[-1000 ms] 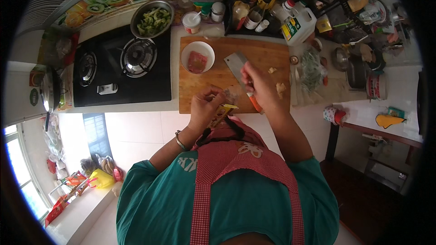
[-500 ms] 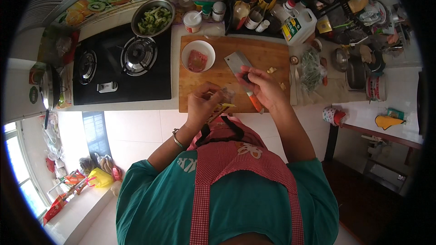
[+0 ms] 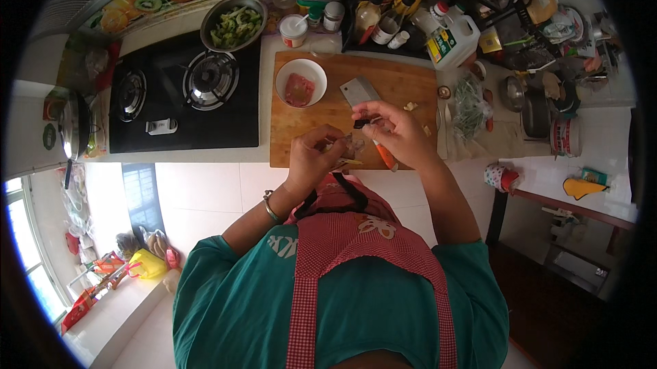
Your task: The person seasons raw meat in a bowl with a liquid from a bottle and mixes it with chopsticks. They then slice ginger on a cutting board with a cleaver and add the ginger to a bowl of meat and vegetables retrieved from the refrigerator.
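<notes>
Fingers of the right hand pinched a small dark piece, just beyond and right of the clear plastic gripped by the left hand — over the cutting board's near half; the cleaver slanted beneath — orange handle toward the near edge, both hands turned inward

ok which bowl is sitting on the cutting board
The white bowl with pinkish meat in it; the steel bowl holds chopped greens and sits at the far right corner of the black stove.
</notes>
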